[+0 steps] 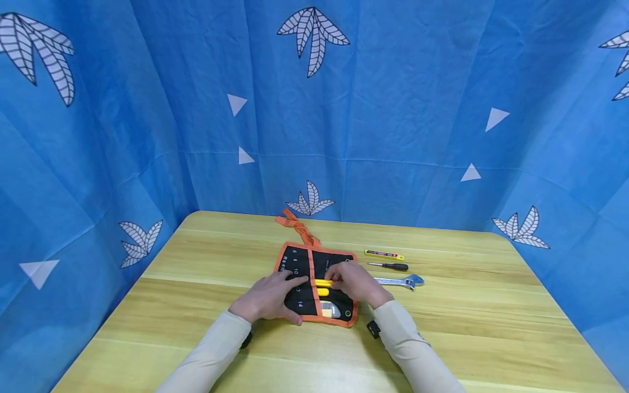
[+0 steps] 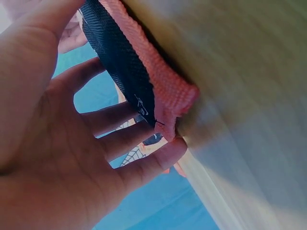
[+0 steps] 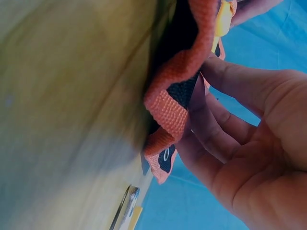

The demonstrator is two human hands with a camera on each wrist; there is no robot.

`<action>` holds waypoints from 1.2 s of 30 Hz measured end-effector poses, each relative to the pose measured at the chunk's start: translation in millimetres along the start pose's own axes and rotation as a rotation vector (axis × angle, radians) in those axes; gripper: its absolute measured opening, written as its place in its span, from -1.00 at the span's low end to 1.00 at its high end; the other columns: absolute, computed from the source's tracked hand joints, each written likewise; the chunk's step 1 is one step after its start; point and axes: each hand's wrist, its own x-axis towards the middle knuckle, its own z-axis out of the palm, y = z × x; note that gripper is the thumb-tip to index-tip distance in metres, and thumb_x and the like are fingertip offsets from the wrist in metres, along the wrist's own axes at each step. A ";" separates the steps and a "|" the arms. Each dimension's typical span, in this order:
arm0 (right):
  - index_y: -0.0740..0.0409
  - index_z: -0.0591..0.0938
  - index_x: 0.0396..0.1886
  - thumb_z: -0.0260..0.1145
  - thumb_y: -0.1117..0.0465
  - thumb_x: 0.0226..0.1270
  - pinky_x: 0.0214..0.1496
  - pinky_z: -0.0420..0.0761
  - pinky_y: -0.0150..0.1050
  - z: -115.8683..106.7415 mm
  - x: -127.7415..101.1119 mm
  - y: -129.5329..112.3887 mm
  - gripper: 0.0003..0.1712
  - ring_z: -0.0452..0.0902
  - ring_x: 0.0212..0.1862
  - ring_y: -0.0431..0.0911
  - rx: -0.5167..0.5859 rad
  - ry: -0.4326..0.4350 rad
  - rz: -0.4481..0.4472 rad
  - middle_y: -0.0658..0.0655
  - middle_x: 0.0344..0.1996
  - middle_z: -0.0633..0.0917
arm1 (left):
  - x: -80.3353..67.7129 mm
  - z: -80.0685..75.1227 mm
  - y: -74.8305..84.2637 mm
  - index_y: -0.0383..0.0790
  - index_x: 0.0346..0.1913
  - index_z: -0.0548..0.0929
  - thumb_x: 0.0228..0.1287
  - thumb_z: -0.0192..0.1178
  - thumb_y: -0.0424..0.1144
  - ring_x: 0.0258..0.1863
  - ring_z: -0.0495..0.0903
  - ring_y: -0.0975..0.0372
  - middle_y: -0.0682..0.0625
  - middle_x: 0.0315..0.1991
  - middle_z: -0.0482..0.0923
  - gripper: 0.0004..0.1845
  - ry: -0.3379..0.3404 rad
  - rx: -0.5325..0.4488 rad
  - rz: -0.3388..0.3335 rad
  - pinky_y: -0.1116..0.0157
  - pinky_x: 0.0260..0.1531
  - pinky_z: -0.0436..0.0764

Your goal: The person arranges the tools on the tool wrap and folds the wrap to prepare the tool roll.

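Hands (image 1: 314, 292) on tool roll (image 1: 304, 267), yellow tool (image 1: 321, 283).

My tool roll (image 1: 314, 278) is black with orange binding and white size numbers. A yellow handle (image 1: 322, 283) pokes from it. The table (image 1: 196, 305) is pale wood grain; the backdrop (image 1: 393, 109) is blue with white leaves and triangles.

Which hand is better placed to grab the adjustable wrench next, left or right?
Right, probably. The right hand rests on the tool roll's right half, and the adjustable wrench lies just beyond it on the table. The left hand presses the roll's left half, farther away.
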 end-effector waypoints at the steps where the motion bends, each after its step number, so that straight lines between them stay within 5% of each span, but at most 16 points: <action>1: 0.11 0.77 -0.14 0.38 0.40 0.37 -0.06 0.71 -0.12 0.2 0.1 -0.3 -0.84 0.57 -0.28 -0.14 0.001 0.001 -0.002 0.08 -0.31 0.72 | -0.1 0.0 0.1 0.11 0.52 0.39 -0.05 0.56 0.27 0.50 0.26 -0.16 -0.23 0.53 0.25 0.02 0.001 0.001 0.001 -0.19 0.40 0.34; 36: 0.14 0.80 -0.03 0.36 0.37 0.41 -0.13 0.69 -0.20 5.7 1.3 -4.5 -0.78 0.52 -0.35 -0.13 -0.014 -0.001 -0.013 0.08 -0.23 0.76 | 2.3 1.4 -1.9 0.14 0.52 0.39 -0.05 0.54 0.29 0.50 0.26 -0.18 -0.24 0.53 0.25 0.02 -0.001 0.003 0.004 -0.20 0.40 0.34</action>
